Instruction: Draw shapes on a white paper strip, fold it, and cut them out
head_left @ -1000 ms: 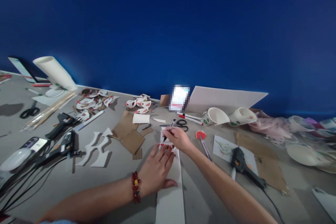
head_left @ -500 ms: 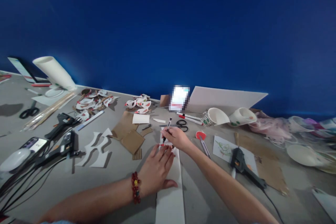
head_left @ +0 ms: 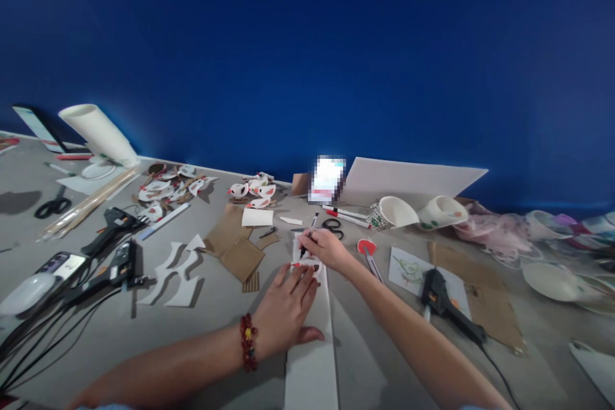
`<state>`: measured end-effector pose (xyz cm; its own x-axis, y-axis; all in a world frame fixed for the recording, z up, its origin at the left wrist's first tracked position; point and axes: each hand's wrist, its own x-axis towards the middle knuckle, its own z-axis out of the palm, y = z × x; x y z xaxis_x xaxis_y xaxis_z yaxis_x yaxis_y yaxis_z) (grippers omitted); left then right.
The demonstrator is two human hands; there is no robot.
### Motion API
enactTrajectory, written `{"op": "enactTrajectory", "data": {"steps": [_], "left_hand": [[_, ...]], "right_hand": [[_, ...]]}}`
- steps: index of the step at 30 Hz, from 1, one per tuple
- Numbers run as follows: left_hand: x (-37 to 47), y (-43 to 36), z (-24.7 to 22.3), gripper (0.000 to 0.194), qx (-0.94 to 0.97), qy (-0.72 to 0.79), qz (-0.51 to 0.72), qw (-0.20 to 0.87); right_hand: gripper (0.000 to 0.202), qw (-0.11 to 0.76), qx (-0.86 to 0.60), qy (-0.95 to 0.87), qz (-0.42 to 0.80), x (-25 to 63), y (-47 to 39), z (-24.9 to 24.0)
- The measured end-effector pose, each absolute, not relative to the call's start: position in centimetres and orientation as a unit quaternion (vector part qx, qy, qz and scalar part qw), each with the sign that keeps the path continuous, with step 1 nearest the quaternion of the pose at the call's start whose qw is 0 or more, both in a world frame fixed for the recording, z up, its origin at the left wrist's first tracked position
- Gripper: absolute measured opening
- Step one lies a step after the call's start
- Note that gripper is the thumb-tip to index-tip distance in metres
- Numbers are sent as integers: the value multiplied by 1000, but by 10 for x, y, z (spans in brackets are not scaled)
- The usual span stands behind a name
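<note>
The marker [head_left: 314,222] is gripped in the right hand [head_left: 327,251], its tip pointed down at the far end of the white strip [head_left: 312,375]. The left hand [head_left: 284,312] is laid flat, fingers slightly spread, over a small red-marked piece [head_left: 296,264] on that strip; the piece is partly hidden. Whether the tip is in contact cannot be told. A stray line could be caused if the piece is allowed to slip under light finger pressure. Wet ink, if present, could be smeared by the nearby left fingertips. The scissors [head_left: 332,228] could be knocked by a forward slide of the right hand.
</note>
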<state>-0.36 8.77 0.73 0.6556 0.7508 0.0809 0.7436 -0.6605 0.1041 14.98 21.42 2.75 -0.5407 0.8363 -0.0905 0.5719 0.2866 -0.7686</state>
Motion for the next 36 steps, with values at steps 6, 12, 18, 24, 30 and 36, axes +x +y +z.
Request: {"op": "enactTrajectory", "data": {"steps": [6, 12, 18, 24, 30, 36], "left_hand": [[-4, 88, 5, 88, 910, 408, 64, 31], [-4, 88, 6, 88, 909, 410, 69, 31], [-5, 88, 5, 85, 911, 407, 66, 34], [-5, 89, 9, 84, 910, 408, 63, 30], [-4, 89, 14, 84, 912, 405, 57, 29], [-6, 90, 12, 83, 912, 403, 67, 39]], "right_hand": [[35, 176, -450, -782, 394, 155, 215, 23], [37, 190, -446, -780, 395, 162, 215, 18], [45, 210, -432, -781, 398, 170, 212, 16], [46, 222, -437, -770, 408, 179, 208, 16], [44, 218, -446, -759, 422, 185, 204, 14], [45, 218, -445, -757, 425, 190, 204, 15]]}}
